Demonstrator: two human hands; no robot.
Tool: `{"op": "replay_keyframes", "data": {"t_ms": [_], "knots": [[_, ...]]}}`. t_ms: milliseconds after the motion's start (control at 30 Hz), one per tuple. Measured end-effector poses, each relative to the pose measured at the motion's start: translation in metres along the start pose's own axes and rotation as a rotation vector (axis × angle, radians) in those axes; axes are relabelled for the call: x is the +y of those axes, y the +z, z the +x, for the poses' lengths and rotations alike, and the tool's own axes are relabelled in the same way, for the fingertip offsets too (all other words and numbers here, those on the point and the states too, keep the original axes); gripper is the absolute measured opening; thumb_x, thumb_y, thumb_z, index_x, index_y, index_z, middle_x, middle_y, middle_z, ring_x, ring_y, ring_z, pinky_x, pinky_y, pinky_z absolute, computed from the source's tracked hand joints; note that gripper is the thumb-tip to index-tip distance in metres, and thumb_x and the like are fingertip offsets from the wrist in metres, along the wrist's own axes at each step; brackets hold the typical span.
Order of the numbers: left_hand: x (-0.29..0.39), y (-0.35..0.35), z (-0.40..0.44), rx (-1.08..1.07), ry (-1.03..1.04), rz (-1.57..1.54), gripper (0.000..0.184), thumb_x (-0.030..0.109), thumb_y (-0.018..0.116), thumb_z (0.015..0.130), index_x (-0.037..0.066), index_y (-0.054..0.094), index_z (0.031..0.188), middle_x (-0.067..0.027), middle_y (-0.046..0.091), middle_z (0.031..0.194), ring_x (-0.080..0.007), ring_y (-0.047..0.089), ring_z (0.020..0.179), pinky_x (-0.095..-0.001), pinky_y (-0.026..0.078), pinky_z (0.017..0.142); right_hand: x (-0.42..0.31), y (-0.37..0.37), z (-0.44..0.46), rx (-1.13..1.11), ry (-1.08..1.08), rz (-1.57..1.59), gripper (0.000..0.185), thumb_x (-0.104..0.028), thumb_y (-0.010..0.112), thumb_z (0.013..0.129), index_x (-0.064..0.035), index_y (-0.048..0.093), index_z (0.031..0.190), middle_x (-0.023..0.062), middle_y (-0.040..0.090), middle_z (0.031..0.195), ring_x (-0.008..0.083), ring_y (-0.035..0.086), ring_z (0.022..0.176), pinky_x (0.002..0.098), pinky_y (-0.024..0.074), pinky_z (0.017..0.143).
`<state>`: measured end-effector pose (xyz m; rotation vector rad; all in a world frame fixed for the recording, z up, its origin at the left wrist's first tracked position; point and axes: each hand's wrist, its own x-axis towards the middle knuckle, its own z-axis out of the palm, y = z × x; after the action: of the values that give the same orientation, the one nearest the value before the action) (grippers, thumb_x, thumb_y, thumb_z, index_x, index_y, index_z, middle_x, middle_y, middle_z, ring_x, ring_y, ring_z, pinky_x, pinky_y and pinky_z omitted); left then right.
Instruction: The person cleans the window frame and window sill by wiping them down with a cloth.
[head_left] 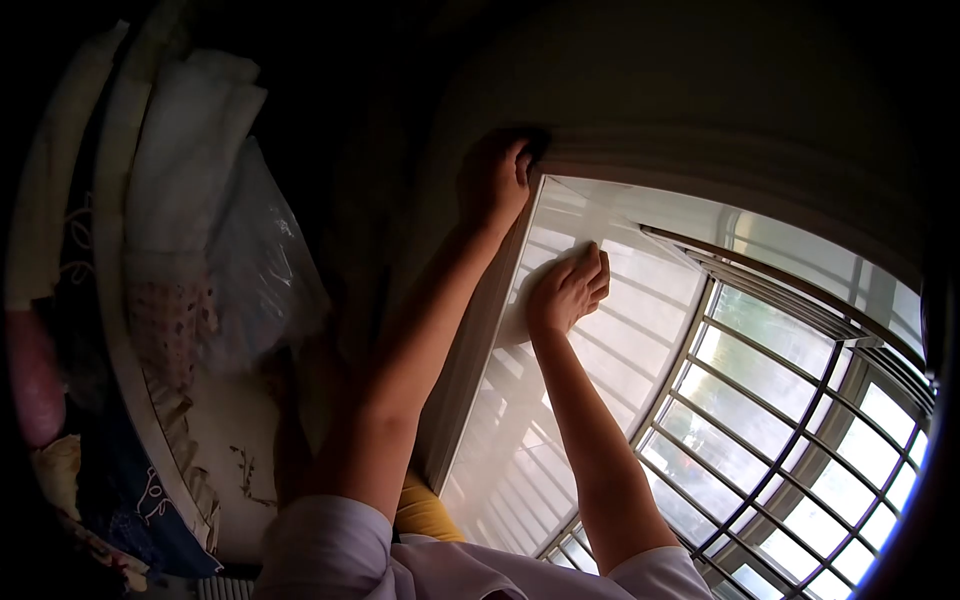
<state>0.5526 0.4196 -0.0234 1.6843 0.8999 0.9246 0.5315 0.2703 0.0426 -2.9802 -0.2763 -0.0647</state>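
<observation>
My pale shirt (330, 550) spans the bottom of the frame. At upper centre my left hand (497, 185) bends at the corner of the window surround (470, 360); its grip is too dark to tell. Right of centre, my right hand (570, 290), fingers half curled, contents unclear, is at the glossy white panel (620, 350).

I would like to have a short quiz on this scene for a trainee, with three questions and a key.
1. Which is nearer the frame's upper corner: (a) right hand, (b) left hand?
2. True or false: in the picture, the bag is right of the window.
3. Fill in: dark ____ cross the window.

Key:
1. b, left hand; the right hand is lower.
2. False; the bag is left of it.
3. Bars.
</observation>
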Motion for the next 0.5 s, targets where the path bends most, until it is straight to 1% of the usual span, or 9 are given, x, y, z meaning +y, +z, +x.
{"op": "replay_keyframes", "data": {"t_ms": [67,133,167,200,267,333,367,467,500], "knots": [[-0.041,0.015,-0.009,-0.023,-0.076,-0.082,0.018,0.009,0.066,0.081,0.009,0.066,0.099,-0.0122,0.066,0.092,-0.0322,0.063,0.085,-0.0394,0.051,0.072,-0.002,0.0,-0.001,0.001,0.015,-0.031,0.049,-0.025,0.037,0.093,-0.0077,0.036,0.139,0.0127,0.028,0.147,0.0334,0.024,0.135,0.0491,0.019,0.11],[0.001,-0.017,-0.005,-0.044,0.004,-0.183,0.019,0.01,0.069,0.079,0.01,0.067,0.098,-0.0119,0.066,0.091,-0.0317,0.063,0.083,-0.0393,0.051,0.071,-0.004,0.0,-0.001,0.001,0.025,-0.032,0.049,-0.025,0.037,0.093,-0.007,0.036,0.139,0.0125,0.028,0.148,0.0333,0.024,0.135,0.0493,0.019,0.11],[0.021,-0.026,-0.009,-0.034,0.045,-0.262,0.019,0.005,0.068,0.082,0.003,0.065,0.1,-0.0131,0.066,0.091,-0.0281,0.063,0.084,-0.0331,0.05,0.074,-0.003,0.0,-0.002,0.0,0.023,-0.021,0.049,-0.025,0.037,0.093,-0.007,0.036,0.139,0.0127,0.028,0.148,0.0333,0.024,0.135,0.0493,0.019,0.11],[0.041,-0.034,-0.008,0.017,0.161,-0.329,0.017,0.005,0.068,0.082,0.004,0.065,0.099,-0.0126,0.066,0.09,-0.0291,0.063,0.085,-0.0338,0.05,0.074,-0.002,0.0,0.0,0.003,0.017,-0.01,0.049,-0.025,0.037,0.093,-0.007,0.036,0.139,0.0129,0.028,0.148,0.0334,0.023,0.135,0.0493,0.0189,0.11],[0.045,-0.027,-0.011,0.012,0.152,-0.239,0.017,0.003,0.067,0.081,0.005,0.065,0.098,-0.0127,0.066,0.091,-0.0302,0.063,0.084,-0.0342,0.05,0.074,0.0,0.001,0.0,0.007,0.012,-0.008,0.049,-0.025,0.037,0.093,-0.0069,0.036,0.139,0.0133,0.028,0.147,0.0334,0.023,0.135,0.0492,0.019,0.109],[0.022,-0.015,-0.01,0.027,0.093,-0.114,0.017,0.004,0.067,0.078,0.011,0.065,0.093,-0.008,0.064,0.088,-0.0302,0.061,0.083,-0.0385,0.05,0.069,0.0,0.002,0.001,0.013,-0.004,0.017,0.049,-0.025,0.037,0.093,-0.0068,0.036,0.139,0.0136,0.029,0.147,0.0335,0.023,0.135,0.0492,0.019,0.109],[0.013,-0.017,-0.011,0.014,0.156,-0.019,0.015,0.004,0.066,0.078,0.011,0.065,0.091,-0.0082,0.064,0.087,-0.03,0.06,0.083,-0.0384,0.05,0.069,0.001,0.001,-0.001,0.011,0.001,-0.006,0.049,-0.025,0.037,0.093,-0.0068,0.036,0.139,0.0137,0.029,0.147,0.0335,0.024,0.135,0.0491,0.0193,0.109],[-0.006,-0.023,-0.016,-0.066,0.122,-0.016,0.015,0.005,0.066,0.078,0.012,0.066,0.091,-0.0072,0.063,0.087,-0.0289,0.06,0.083,-0.0381,0.05,0.07,0.0,0.001,-0.003,0.02,0.001,-0.032,0.049,-0.025,0.037,0.093,-0.0069,0.037,0.138,0.0135,0.029,0.146,0.0333,0.025,0.134,0.0487,0.02,0.109],[0.009,-0.029,-0.015,-0.008,0.205,-0.084,0.016,0.005,0.067,0.078,0.012,0.066,0.092,-0.0058,0.063,0.089,-0.0277,0.06,0.083,-0.0379,0.05,0.071,0.0,0.002,-0.001,0.022,-0.004,-0.051,0.048,-0.025,0.037,0.093,-0.0069,0.037,0.138,0.0132,0.03,0.146,0.0332,0.025,0.134,0.0486,0.0203,0.108]]}}
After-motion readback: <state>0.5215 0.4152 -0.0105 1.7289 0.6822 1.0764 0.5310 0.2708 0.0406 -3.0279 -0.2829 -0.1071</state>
